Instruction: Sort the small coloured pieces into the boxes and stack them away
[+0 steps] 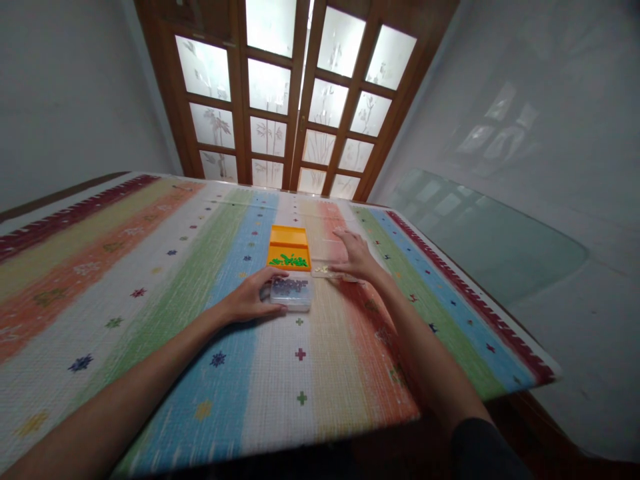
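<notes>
My left hand [253, 295] is closed around the left side of a clear plastic box [299, 303], thumb at the near edge and fingers at the far edge. Small dark pieces show through its top. Just beyond it lies an opened orange box [289, 237] with many small green pieces [290, 261] in its near half. My right hand [357, 257] grips the right side of a second clear box [318, 273], which appears opened, its clear lid part lying away from me. A few pale pieces [323, 269] sit in its near part, close to my right thumb.
All the boxes lie on a table with a striped, patterned cloth [270, 373]. A small thin object [181, 188] rests near the far left edge. Beyond the table stands a wooden door with frosted panes [270, 133]; a wall [565, 267] is on the right.
</notes>
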A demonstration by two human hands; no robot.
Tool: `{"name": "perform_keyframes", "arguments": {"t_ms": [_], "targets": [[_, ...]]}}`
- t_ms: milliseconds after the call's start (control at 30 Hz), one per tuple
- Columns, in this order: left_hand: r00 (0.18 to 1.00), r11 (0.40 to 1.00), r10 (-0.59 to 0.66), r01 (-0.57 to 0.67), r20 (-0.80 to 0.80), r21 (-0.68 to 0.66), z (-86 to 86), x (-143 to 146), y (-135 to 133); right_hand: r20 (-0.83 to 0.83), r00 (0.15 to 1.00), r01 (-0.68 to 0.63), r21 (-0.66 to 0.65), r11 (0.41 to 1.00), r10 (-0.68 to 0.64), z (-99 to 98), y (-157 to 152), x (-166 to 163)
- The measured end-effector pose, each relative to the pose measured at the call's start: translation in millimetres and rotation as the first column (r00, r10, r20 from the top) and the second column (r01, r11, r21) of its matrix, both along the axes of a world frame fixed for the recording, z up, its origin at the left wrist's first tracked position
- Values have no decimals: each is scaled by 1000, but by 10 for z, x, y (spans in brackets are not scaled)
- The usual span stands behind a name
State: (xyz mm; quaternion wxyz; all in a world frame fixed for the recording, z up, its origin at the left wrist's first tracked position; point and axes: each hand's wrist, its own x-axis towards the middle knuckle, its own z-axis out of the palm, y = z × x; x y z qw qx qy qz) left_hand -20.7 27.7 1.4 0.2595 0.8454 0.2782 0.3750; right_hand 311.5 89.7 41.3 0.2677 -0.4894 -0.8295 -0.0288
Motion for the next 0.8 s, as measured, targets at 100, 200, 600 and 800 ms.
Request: {"name": "perform_keyframes", "arguments": {"t_ms": [100,200,600,800], "targets": [[999,1000,28,-28,-17,-8,3,-31,13,-7,998,61,-82,995,-62,-15,147,-1],[998,999,48,-48,-28,-16,-4,-53,16,-15,995,97,-112,989,-99,-35,226,-18],[988,989,151,-151,-20,10,156,-83,-43,-221,975,32,-25,999,-37,126,85,-64],[980,982,190,-190,52,7,210,0,-136,-390,906,-167,34,985,166,390,-266,-251]]}}
